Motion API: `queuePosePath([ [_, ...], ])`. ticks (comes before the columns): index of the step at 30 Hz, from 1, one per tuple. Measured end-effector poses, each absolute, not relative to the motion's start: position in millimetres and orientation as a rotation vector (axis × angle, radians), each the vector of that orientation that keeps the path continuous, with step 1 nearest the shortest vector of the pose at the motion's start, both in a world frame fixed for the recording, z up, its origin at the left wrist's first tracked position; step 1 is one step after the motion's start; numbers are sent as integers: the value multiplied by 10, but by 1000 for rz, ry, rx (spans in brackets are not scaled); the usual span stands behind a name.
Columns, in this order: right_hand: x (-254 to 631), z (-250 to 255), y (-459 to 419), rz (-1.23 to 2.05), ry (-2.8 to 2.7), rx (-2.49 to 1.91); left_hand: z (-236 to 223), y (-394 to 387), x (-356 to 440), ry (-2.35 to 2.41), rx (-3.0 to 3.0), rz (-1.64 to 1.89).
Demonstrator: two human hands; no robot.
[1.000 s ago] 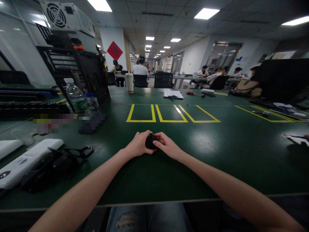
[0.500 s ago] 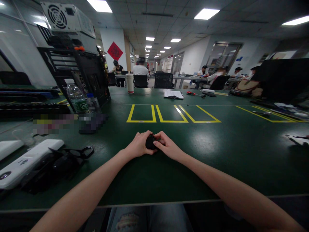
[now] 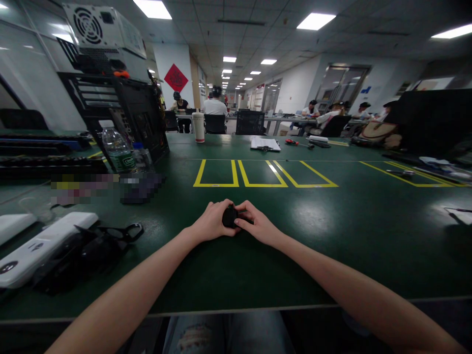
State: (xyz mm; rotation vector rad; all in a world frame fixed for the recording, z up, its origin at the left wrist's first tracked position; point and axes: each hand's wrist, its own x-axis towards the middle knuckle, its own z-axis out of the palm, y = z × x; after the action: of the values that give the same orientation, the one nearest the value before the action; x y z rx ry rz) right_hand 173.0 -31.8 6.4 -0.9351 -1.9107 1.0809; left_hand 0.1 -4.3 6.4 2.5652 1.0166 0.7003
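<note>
A small, dark, rounded object (image 3: 229, 217) sits between my two hands above the near middle of the green table (image 3: 236, 275); its kind I cannot make out. My left hand (image 3: 214, 221) wraps around its left side, thumb at the near edge and fingers over the far edge. From the right, my right hand (image 3: 254, 223) pinches at its right edge with thumb and bent fingers. The fingers partly cover the object. Beyond the hands, yellow tape outlines (image 3: 262, 186) mark the table.
To the left lie a white device (image 3: 55, 248) and black straps (image 3: 106, 241). Behind them stand plastic bottles (image 3: 117, 147) and an open computer case (image 3: 136, 115). A paper cup (image 3: 198, 128), a clipboard (image 3: 265, 143) and a red screwdriver (image 3: 295, 142) are farther back. Several people sit beyond.
My right thumb and fingers have shifted slightly on the dark object, and more of its dark face shows. My left hand keeps its grip in about the same place.
</note>
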Motion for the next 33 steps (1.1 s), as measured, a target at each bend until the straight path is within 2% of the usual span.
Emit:
queuePosePath([
  [33, 1707, 38, -297, 1021, -1908, -965, -32, 87, 60, 1074, 2612, 797],
])
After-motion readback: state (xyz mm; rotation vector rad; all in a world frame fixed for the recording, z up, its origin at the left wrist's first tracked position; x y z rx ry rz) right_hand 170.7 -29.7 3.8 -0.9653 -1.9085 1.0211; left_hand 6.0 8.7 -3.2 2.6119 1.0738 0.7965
